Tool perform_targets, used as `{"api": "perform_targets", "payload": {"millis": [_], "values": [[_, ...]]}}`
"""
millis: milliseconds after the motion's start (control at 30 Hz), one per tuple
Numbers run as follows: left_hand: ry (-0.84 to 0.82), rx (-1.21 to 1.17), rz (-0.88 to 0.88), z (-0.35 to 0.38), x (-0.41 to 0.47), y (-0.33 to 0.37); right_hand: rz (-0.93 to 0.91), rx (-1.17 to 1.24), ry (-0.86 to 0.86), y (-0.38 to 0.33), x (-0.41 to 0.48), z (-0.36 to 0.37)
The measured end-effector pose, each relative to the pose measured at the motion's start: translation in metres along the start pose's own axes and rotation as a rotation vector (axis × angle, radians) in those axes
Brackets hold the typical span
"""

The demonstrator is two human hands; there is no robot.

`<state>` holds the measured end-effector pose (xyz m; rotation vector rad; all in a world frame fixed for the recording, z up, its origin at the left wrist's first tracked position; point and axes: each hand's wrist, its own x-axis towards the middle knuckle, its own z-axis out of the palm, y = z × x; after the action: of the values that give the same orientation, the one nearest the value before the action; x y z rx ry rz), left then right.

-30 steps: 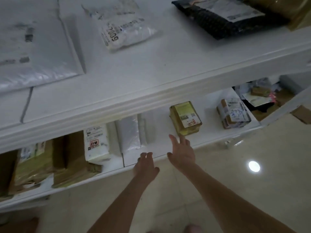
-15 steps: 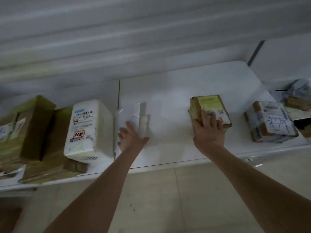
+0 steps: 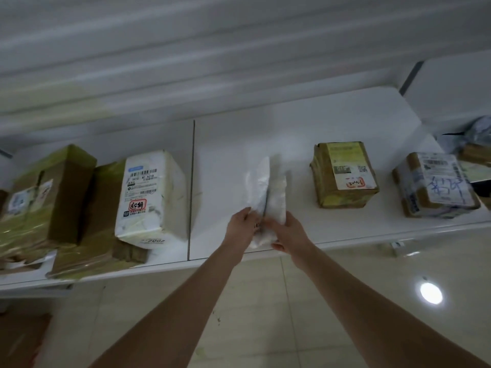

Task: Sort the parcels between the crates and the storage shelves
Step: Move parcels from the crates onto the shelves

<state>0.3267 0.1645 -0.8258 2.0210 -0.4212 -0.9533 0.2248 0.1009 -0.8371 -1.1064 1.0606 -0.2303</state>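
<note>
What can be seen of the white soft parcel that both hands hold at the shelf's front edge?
The white soft parcel looks like crinkled white plastic, long and flat, standing on edge. A dark gap runs along it, so it may be two packets together or one folded; I cannot tell. It points from the front edge of the shelf toward the back, between the white labelled box and the yellow-brown box, touching neither. The left hand and right hand grip its near end from either side.

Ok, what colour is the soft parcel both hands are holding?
White; the soft parcel shows best in the head view.
</note>
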Motion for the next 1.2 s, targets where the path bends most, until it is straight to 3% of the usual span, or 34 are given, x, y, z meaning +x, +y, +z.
{"api": "perform_targets", "payload": {"millis": [67,167,233,300,433,500,633,833,1000,1133,1200], "values": [[-0.015,-0.349,-0.113,-0.009,-0.008,0.008,-0.163,-0.092,0.187,-0.009,-0.001,-0.004],[0.164,-0.471,-0.113,-0.029,-0.005,0.014,-0.243,-0.488,0.485,-0.028,0.0,-0.01],[0.273,-0.32,-0.045,-0.041,0.004,0.01,-0.224,-0.841,0.533,-0.036,0.0,-0.014],[0.295,-0.05,-0.004,-0.049,0.013,0.0,-0.166,-1.077,0.446,-0.037,0.003,-0.014],[0.3,0.546,0.108,-0.05,0.01,-0.028,-0.117,-1.264,0.129,-0.015,0.002,-0.003],[0.178,0.785,0.192,-0.043,0.004,-0.042,-0.153,-1.331,0.042,-0.001,0.001,0.002],[-0.095,1.04,0.24,-0.024,0.0,-0.06,-0.173,-1.405,0.034,0.007,0.009,0.003],[-0.194,0.946,0.126,-0.016,0.016,-0.039,-0.193,-1.341,0.087,-0.017,0.028,-0.013],[0.046,0.779,0.293,-0.032,-0.023,-0.026,-0.341,-1.238,0.18,-0.006,0.002,0.009],[0.347,0.686,0.516,-0.077,-0.047,-0.017,-0.364,-1.107,0.052,-0.007,-0.018,0.061],[0.509,0.651,0.517,-0.11,-0.052,-0.017,-0.392,-0.998,-0.023,-0.013,-0.026,0.092]]}}
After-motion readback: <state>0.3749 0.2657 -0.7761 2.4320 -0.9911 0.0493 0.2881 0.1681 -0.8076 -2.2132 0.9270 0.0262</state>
